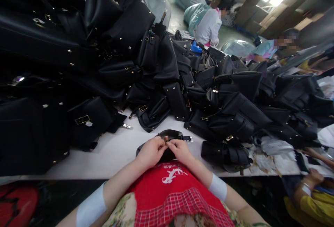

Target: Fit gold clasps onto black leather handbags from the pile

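Observation:
A small black handbag [172,135] lies at the table's front edge, right before my red apron. My left hand [154,150] and my right hand [180,150] meet over it, fingertips pinched together. Between them shows a gold-coloured metal clasp [166,139], which both hands grip from either side. A strap with a metal buckle [191,139] sticks out to the right of the bag. My hands and forearms cover much of the bag's near side.
Black bags [167,63] are heaped along the far side and the left of the white table [109,154]. Another black bag [224,154] lies to my right. A co-worker in yellow [313,199] sits at far right; other people work beyond the heap.

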### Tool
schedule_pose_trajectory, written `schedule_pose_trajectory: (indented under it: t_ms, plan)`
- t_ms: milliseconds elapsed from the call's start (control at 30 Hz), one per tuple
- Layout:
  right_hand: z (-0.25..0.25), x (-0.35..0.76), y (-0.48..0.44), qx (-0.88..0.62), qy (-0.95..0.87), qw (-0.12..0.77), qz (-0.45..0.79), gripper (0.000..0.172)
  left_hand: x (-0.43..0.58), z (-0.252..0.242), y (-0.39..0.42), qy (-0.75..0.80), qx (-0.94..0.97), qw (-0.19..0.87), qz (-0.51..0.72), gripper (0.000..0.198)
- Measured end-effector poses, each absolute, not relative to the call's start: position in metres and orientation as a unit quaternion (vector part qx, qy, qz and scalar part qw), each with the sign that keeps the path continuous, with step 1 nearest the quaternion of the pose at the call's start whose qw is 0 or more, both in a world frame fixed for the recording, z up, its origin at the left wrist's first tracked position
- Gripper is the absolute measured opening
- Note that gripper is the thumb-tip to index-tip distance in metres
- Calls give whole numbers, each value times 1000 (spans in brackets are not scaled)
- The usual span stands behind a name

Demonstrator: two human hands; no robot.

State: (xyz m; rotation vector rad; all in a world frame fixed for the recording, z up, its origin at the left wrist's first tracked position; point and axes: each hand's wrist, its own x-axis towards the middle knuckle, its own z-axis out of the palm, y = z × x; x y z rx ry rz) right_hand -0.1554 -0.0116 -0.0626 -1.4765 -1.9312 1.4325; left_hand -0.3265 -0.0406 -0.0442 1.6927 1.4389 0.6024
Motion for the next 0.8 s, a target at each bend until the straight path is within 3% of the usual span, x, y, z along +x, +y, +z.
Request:
schedule_pose_trajectory:
  t_ms: [233,467,667,800]
  plan:
    - [-65,-155,-12,-538,-649,188,504,31,-325,-37,-41,517,741,359,233,23]
    - [-64,-155,-13,-568,-625,197,498,33,-336,-42,-40,599,681,340,247,25]
    - [-60,-158,-17,-573,-640,187,476,32,-333,-52,-45,605,583,470,272,15]
    - [-54,-161,-19,-565,-676,170,442,31,-327,-51,-48,605,568,484,278,18]
